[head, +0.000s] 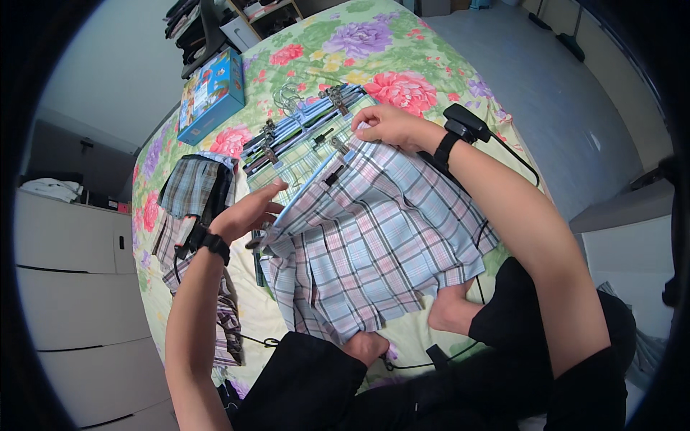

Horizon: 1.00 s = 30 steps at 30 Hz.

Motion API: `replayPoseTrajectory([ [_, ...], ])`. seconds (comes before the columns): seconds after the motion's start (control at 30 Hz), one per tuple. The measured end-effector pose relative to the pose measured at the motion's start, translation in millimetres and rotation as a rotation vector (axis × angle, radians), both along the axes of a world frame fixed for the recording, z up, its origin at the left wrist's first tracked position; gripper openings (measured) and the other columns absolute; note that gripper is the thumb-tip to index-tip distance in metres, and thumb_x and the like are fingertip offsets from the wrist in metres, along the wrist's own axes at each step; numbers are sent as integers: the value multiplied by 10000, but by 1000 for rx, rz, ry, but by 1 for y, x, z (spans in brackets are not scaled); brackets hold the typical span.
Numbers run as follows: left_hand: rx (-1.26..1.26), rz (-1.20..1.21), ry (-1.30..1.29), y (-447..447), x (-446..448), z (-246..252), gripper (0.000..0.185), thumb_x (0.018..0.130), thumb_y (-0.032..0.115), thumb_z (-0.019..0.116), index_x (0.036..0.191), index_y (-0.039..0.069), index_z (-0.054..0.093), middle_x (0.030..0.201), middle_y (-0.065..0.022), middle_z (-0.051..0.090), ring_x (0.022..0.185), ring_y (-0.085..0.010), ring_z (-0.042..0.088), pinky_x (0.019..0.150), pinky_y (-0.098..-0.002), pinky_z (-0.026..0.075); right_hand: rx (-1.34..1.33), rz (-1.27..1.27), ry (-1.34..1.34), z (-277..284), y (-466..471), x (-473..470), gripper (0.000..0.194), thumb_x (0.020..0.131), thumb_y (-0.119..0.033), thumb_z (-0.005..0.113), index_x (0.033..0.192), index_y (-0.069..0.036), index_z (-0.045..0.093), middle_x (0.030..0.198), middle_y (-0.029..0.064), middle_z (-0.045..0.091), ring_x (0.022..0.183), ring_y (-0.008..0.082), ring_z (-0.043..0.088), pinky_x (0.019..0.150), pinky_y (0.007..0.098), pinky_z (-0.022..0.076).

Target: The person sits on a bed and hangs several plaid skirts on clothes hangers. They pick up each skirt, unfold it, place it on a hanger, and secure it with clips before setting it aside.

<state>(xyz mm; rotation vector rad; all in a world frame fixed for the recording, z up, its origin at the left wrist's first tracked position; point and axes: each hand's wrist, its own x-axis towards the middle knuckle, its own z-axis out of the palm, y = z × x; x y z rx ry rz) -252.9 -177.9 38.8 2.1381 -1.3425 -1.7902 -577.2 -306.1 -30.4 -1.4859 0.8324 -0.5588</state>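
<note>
A pleated plaid skirt [372, 231] in light blue, pink and black lies spread over the bed before me, its hem near my bare feet. A light blue clip hanger [305, 189] runs along its waistband, with a metal clip [339, 144] towards the right end. My right hand [391, 126] pinches the waistband's right corner between thumb and fingers. At the hanger's left end, the fingers of my left hand [245, 213] touch the bar and its thumb points up; whether they grip is partly hidden. Beyond lies a green-yellow plaid skirt [285, 167], partly covered.
Several clip hangers [307, 116] lie bundled past the skirts. Folded plaid garments [188, 186] line the left side of the floral bedsheet [353, 40]. A blue box [211, 97] stands at the far left. Black cables [248, 338] run from my wrist straps across the bed.
</note>
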Motion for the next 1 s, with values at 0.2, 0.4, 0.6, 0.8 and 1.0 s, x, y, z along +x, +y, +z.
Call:
replayPoseTrajectory([
  [0.2, -364, 364, 368, 3, -33, -12, 671, 929, 111, 702, 1502, 84, 352, 1251, -151, 662, 1068, -215, 674, 932, -324, 540, -26, 66, -107, 25, 14, -15, 210, 902, -106, 723, 1098, -39, 686, 998, 7, 681, 885, 76, 605, 782, 229, 481],
  [0.4, -669, 322, 462, -1, -38, 14, 237, 952, 83, 685, 1128, 62, 527, 1097, -113, 717, 959, -167, 706, 844, -297, 567, -401, -3, 72, 30, 26, -17, 263, 850, -256, 744, 1014, -51, 755, 859, 46, 695, 791, 103, 627, 702, 280, 484],
  [0.6, -1088, 39, 243, -29, -43, 13, 222, 937, 41, 693, 1123, -33, 598, 1020, -114, 717, 925, -174, 709, 826, -289, 560, -398, -113, 327, 22, 24, -27, 284, 842, -298, 711, 962, -43, 749, 808, 102, 712, 771, 187, 679, 720, 344, 523],
  [0.8, -1248, 141, 183, -52, -52, -14, 230, 911, 47, 723, 1101, -71, 670, 1008, -103, 722, 906, -161, 708, 805, -265, 559, -739, -301, 314, 6, 12, -21, 261, 844, -283, 710, 968, -57, 749, 887, 142, 726, 847, 292, 700, 786, 389, 532],
  [1.0, -1254, 132, 3, -71, -54, -30, 293, 877, 132, 772, 1105, -44, 718, 952, -104, 754, 878, -145, 711, 801, -271, 551, -811, -386, 480, -10, 9, -13, 279, 797, -291, 771, 938, -51, 750, 866, 164, 718, 859, 341, 692, 769, 430, 532],
])
